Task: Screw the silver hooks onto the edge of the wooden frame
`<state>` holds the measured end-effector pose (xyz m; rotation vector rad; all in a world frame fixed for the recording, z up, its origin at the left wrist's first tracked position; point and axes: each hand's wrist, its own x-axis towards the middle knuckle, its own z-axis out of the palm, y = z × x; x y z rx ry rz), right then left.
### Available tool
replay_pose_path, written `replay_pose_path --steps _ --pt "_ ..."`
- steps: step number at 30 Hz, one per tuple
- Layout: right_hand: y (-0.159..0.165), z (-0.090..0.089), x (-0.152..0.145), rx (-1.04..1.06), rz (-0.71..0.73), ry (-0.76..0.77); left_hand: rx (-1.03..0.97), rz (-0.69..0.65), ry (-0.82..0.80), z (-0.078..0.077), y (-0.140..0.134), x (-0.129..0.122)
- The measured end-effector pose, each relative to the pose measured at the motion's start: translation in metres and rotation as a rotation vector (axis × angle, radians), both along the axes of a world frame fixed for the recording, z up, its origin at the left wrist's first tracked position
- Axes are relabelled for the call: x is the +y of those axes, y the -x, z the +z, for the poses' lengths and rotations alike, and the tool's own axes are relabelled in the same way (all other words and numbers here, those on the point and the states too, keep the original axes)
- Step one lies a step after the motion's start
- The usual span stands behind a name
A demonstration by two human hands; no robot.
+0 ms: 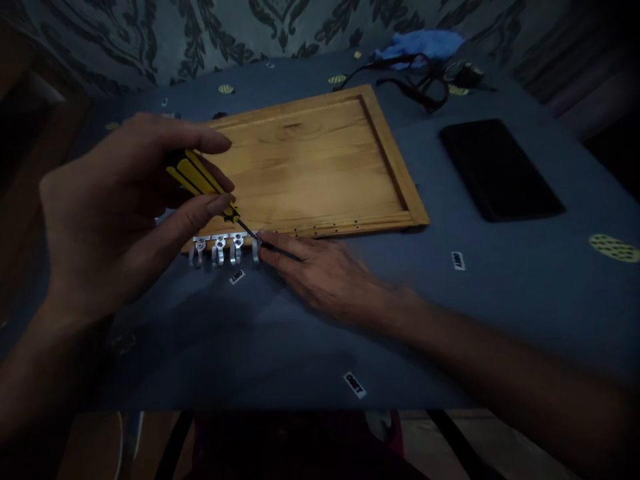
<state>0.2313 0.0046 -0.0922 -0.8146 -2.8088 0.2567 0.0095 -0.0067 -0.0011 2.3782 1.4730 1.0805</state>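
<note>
My left hand is closed round the yellow and black handle of a screwdriver. The shaft slants down to the right, and its tip meets a small metal hook on the near edge of a framed wooden board. My right hand pinches that hook against the edge, its fingertips partly covering it. To the left, a row of silver hooks sits along the same edge. Small dark holes continue along the edge to the right.
A black tablet or phone lies right of the board. Behind it are dark eyeglasses, a blue cloth and a small dark object. The blue patterned tablecloth reaches the near edge; a patterned wall stands behind.
</note>
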Motion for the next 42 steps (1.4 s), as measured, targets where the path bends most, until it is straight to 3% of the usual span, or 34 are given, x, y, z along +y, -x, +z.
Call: replay_pose_path --steps 13,19,25,32,38,42 --pt "0.000 0.000 0.001 -0.004 -0.001 -0.004 0.029 0.026 0.037 0.001 0.001 0.001" --pt "0.000 -0.002 0.001 0.016 0.005 -0.004 0.049 -0.076 0.027 0.002 -0.002 0.002" --pt "0.000 -0.006 0.001 0.070 0.008 -0.047 0.033 -0.009 -0.061 -0.001 -0.008 0.002" --pt "-0.001 -0.009 0.002 0.056 0.009 -0.072 0.147 -0.053 -0.199 -0.004 -0.004 0.006" --pt "-0.001 -0.006 0.001 0.023 0.005 -0.058 -0.039 0.007 -0.111 -0.010 -0.002 0.006" --pt "-0.001 -0.004 0.001 0.003 0.003 -0.034 0.069 0.012 -0.141 -0.006 -0.003 0.003"
